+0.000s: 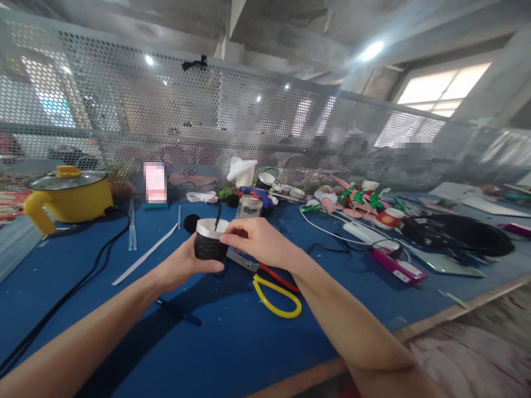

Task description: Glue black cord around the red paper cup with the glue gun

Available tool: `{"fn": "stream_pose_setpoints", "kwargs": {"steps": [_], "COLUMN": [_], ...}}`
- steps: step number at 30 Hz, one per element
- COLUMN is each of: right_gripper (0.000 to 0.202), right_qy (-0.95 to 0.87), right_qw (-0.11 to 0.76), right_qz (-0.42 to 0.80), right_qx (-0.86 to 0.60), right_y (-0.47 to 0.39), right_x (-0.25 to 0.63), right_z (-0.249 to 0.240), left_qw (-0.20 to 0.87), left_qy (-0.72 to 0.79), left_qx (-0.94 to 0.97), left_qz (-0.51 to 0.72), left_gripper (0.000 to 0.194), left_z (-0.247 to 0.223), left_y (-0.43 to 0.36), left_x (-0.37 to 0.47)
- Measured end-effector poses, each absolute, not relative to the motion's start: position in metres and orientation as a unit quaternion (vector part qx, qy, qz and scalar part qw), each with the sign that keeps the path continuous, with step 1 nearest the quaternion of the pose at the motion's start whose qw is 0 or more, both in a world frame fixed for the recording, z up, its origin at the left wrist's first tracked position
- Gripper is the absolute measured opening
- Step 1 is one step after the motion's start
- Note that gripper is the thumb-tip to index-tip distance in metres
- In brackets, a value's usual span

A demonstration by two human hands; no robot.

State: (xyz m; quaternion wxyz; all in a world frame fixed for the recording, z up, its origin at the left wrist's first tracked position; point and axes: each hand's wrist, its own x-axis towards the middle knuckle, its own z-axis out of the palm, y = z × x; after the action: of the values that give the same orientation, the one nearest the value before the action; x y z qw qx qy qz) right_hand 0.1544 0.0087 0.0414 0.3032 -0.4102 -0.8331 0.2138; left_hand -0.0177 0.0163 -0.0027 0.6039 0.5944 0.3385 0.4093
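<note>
A small cup (209,249) has a white upper band and black yarn wound round its lower part. My left hand (188,260) is wrapped round it from the left, thumb across the near side, keeping it above the table. At the cup's right rim, my right hand (253,237) is closed with thumb and fingertips pressed together; whether a strand is pinched there too, I cannot tell. A dark strand (218,218) stands up out of the cup's mouth. Just behind the cup lies a black yarn ball (191,223). Scissors (276,293) with one yellow and one red handle lie below my right hand.
A glass jar (249,207) and a blue glue gun (259,194) stand behind my hands. At left are a yellow pot (70,196) and a black cable (99,254). A purple power strip (398,266) lies right. A perforated metal screen (166,110) closes the back.
</note>
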Motion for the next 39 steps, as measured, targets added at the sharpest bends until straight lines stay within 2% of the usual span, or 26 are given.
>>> {"fn": "stream_pose_setpoints", "kwargs": {"steps": [5, 10, 13, 17, 20, 22, 25, 31, 39], "right_gripper": [0.024, 0.025, 0.025, 0.023, 0.025, 0.028, 0.028, 0.025, 0.028], "right_qy": [-0.82, -0.784, -0.737, -0.673, -0.624, -0.606, -0.618, -0.656, -0.67], "right_qw": [0.368, 0.429, 0.439, 0.366, 0.289, 0.227, 0.139, 0.103, 0.087], "right_qz": [0.158, 0.091, 0.012, -0.11, -0.154, -0.16, -0.113, -0.051, -0.01], "right_qx": [-0.409, -0.439, -0.514, -0.633, -0.71, -0.745, -0.766, -0.746, -0.737], "right_y": [0.013, 0.022, 0.022, 0.015, 0.014, 0.019, 0.036, 0.078, 0.115], "right_x": [0.156, 0.174, 0.198, 0.235, 0.256, 0.266, 0.272, 0.267, 0.257], "right_z": [0.043, 0.055, 0.067, 0.073, 0.066, 0.055, 0.033, -0.003, -0.016], "left_qw": [0.576, 0.496, 0.44, 0.361, 0.35, 0.355, 0.369, 0.378, 0.381], "left_qy": [0.414, 0.468, 0.515, 0.552, 0.528, 0.507, 0.491, 0.491, 0.497], "left_qx": [0.639, 0.636, 0.613, 0.588, 0.57, 0.556, 0.546, 0.559, 0.57], "left_qz": [0.297, 0.359, 0.407, 0.469, 0.524, 0.556, 0.57, 0.551, 0.531], "left_gripper": [0.017, 0.03, 0.038, 0.036, 0.023, 0.018, 0.02, 0.02, 0.019], "left_z": [0.004, 0.007, 0.009, 0.013, 0.014, 0.012, 0.01, 0.011, 0.006], "left_y": [0.019, 0.025, 0.028, 0.031, 0.034, 0.036, 0.038, 0.037, 0.04], "left_x": [-0.024, -0.028, -0.029, -0.029, -0.03, -0.031, -0.032, -0.031, -0.032]}}
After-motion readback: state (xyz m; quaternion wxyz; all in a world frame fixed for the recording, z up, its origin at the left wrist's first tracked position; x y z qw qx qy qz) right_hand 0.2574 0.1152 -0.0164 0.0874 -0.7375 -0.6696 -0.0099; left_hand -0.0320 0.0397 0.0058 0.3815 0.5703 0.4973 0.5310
